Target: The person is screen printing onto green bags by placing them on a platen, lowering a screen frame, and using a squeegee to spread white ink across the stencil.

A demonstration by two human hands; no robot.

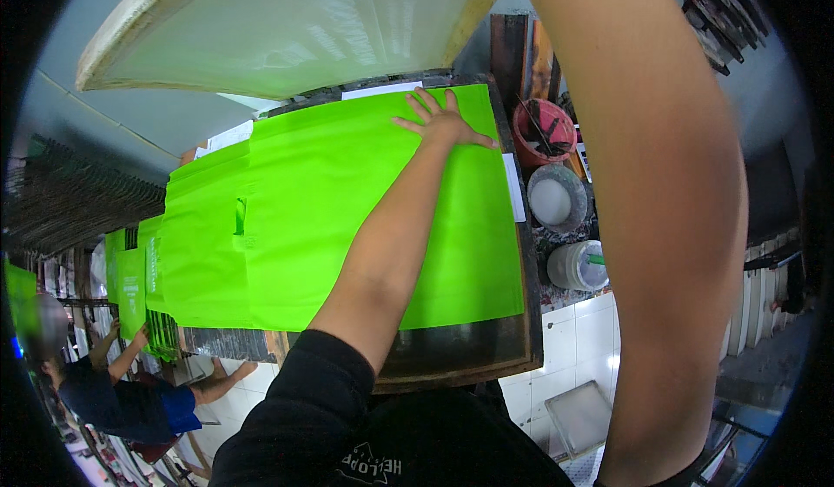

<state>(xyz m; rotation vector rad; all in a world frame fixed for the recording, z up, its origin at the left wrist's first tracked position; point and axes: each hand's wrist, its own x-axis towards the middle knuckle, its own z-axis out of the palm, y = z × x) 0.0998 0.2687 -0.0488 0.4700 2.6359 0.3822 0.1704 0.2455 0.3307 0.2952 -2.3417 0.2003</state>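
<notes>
Green sheet (313, 209): spread across the tabletop (460, 355), directly under the left hand (445, 128); long axis running left to right, crossed by the left forearm (395, 218).
Left hand: palm down, fingers fanned wide, thumb pointing right; touching the sheet near its far right corner, pinching nothing.
Right hand: out of view past the upper border — cannot tell whether spread, pressed together or pinching.
Right arm (669, 183): stretched up and forward, to the right of the tabletop; apart from the sheet, so farther from it than the left.
Hand to sheet: no gap at the left palm — most of the green length lying leftward, the near edge toward the body.
Slot (241, 216): in the left part of the green, just beside a crosswise edge; fold or overlap, cannot tell which.
Mesh frame (304, 35): tilted up beyond the far edge, apart from the left hand.
Pink bucket (563, 126): just right of the tabletop, with dark sticks inside; near a white tub (569, 265).
Co-worker (130, 404): seated at far left, hands at a smaller green piece (130, 289).
</notes>
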